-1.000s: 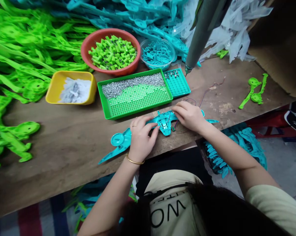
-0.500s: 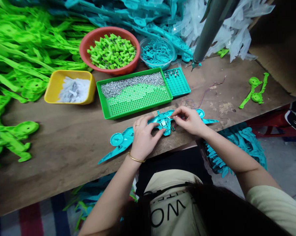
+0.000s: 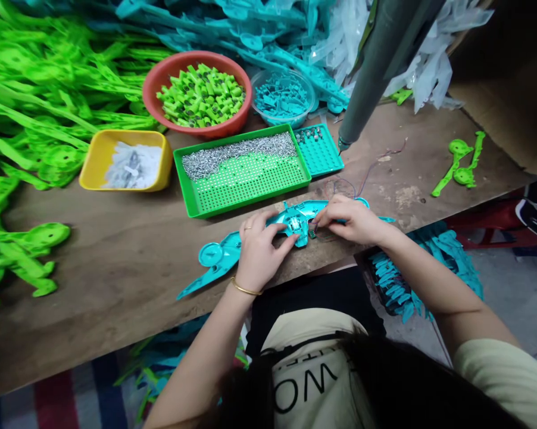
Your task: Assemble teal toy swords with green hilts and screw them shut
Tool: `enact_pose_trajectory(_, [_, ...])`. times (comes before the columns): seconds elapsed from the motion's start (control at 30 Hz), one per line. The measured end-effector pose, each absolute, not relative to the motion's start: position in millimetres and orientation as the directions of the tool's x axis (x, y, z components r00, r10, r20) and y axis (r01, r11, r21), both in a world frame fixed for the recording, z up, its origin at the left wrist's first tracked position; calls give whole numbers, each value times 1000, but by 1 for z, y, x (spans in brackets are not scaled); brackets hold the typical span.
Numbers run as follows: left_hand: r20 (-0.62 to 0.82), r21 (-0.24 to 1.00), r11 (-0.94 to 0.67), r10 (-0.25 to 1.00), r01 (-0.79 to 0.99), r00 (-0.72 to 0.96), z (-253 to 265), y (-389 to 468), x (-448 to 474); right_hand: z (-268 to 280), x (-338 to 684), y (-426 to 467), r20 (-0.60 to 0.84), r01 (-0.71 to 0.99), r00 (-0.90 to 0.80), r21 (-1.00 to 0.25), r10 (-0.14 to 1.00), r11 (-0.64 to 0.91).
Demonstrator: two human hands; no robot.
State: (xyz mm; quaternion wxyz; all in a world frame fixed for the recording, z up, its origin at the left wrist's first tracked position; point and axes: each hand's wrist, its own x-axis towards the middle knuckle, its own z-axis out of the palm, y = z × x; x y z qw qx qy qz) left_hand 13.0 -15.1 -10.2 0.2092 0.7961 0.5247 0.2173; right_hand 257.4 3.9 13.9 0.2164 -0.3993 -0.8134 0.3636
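A long turquoise plastic shell (image 3: 226, 257) lies near the table's front edge, its hollow, ribbed side up. My left hand (image 3: 262, 247) is closed on the shell just left of its centre, thumb and fingers around the middle block. At the right of that block, my right hand (image 3: 353, 219) is pinched, apparently on thin wires; its fingertips partly hide them. Beside these fingertips is a small dark component (image 3: 312, 230) at the shell's edge. Thin red and blue wires (image 3: 365, 177) trail over the table behind my right hand.
A green perforated tray (image 3: 246, 205) of metal screws stands behind the shell, with a turquoise tray (image 3: 324, 158) beside it. Behind are a red bowl (image 3: 150, 89), a clear tub (image 3: 313, 95) and a yellow tub (image 3: 87, 167). An electric screwdriver (image 3: 371, 89) hangs at upper right. Green parts (image 3: 22, 155) pile up left.
My right hand has shifted slightly right and down, away from the shell's middle block. My left hand keeps its hold. The hanging screwdriver has swung a little left and down.
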Motion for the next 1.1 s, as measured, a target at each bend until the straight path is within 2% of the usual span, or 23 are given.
enact_pose_trajectory(0.13, [128,554,-362,927,750,352,-10,-15,13,16,252,2,43,466,-642,-771,765,434])
enact_pose_trajectory(0.2, [136,548,-368,925,752,354,-10,-16,13,16,251,1,33,512,-641,-726,767,460])
enact_pose_trajectory(0.3, [156,537,-385,920,751,360,-10,-18,12,15,250,0,42,681,-549,-557,835,476])
enact_pose_trajectory(0.4, [157,526,-387,920,757,360,-10,-21,12,16,248,-1,9,841,-423,-367,906,396])
enact_pose_trajectory(0.5, [148,526,-377,923,762,355,-11,-24,12,18,245,-3,-61,900,-387,-240,920,363])
enact_pose_trajectory(0.6, [144,534,-371,925,760,351,-11,-26,13,18,240,-2,-67,882,-417,-271,906,386])
enact_pose_trajectory(0.73, [148,544,-370,926,753,348,-10,-28,13,15,237,0,-40,779,-482,-477,875,407])
enact_pose_trajectory(0.8, [150,546,-368,927,753,344,-10,-28,13,13,239,2,-50,746,-505,-527,861,407])
enact_pose_trajectory(0.87, [149,543,-367,927,755,344,-10,-28,13,12,241,3,-64,767,-498,-498,865,405])
enact_pose_trajectory(1.0, [143,541,-365,927,757,345,-11,-28,12,14,245,5,-97,854,-435,-360,895,376])
enact_pose_trajectory(1.1, [142,547,-365,927,754,347,-11,-27,12,16,242,5,-112,879,-406,-318,907,354])
